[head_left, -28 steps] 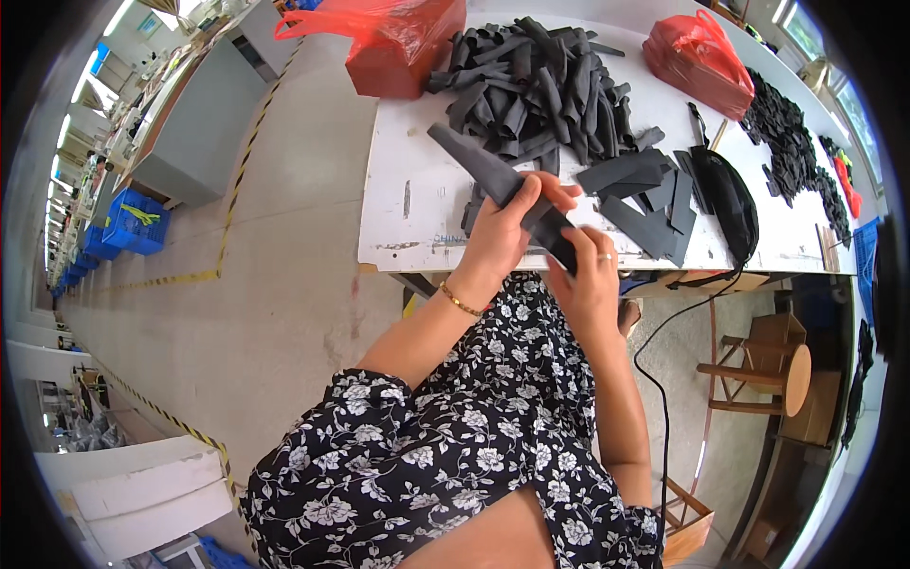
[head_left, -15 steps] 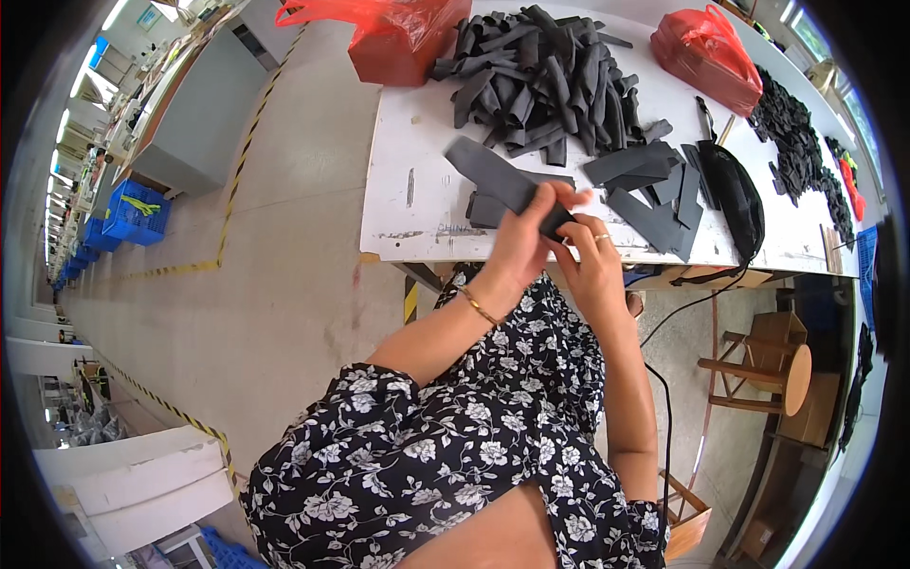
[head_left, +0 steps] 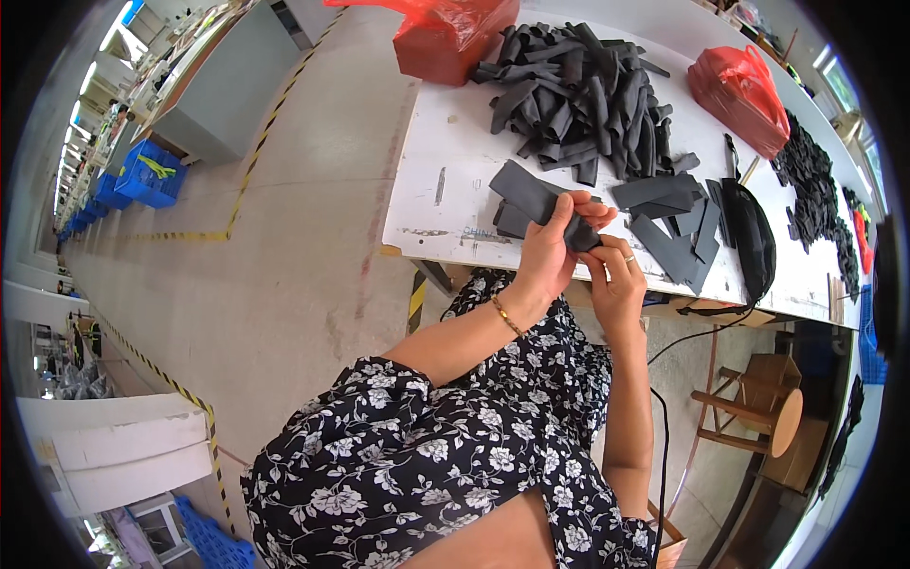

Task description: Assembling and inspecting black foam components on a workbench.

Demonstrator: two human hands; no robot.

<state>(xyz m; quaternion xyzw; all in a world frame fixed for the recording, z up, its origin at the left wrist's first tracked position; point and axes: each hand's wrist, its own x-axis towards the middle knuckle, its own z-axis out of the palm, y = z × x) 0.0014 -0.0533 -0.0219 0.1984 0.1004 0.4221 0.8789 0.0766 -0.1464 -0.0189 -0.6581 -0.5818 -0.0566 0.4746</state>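
My left hand (head_left: 548,248) and my right hand (head_left: 616,275) are both closed on one dark grey flat strip (head_left: 536,194), held just above the near edge of the white table (head_left: 445,199). The left fingers wrap the strip's right end; the right fingers pinch it from below. The strip's long end points up and left over the table. More flat grey pieces (head_left: 668,223) lie to the right of my hands. A big pile of rolled grey pieces (head_left: 578,95) sits further back.
Two red plastic bags (head_left: 453,33) (head_left: 737,87) rest at the table's back. A black pouch (head_left: 751,237) and a heap of small black pieces (head_left: 813,185) lie to the right. A wooden stool (head_left: 763,408) stands under the table. Blue crates (head_left: 142,175) are far left on the floor.
Both hands have drawn slightly back toward the table's near edge with the strip still in them; the right hand has shifted under the strip's end.
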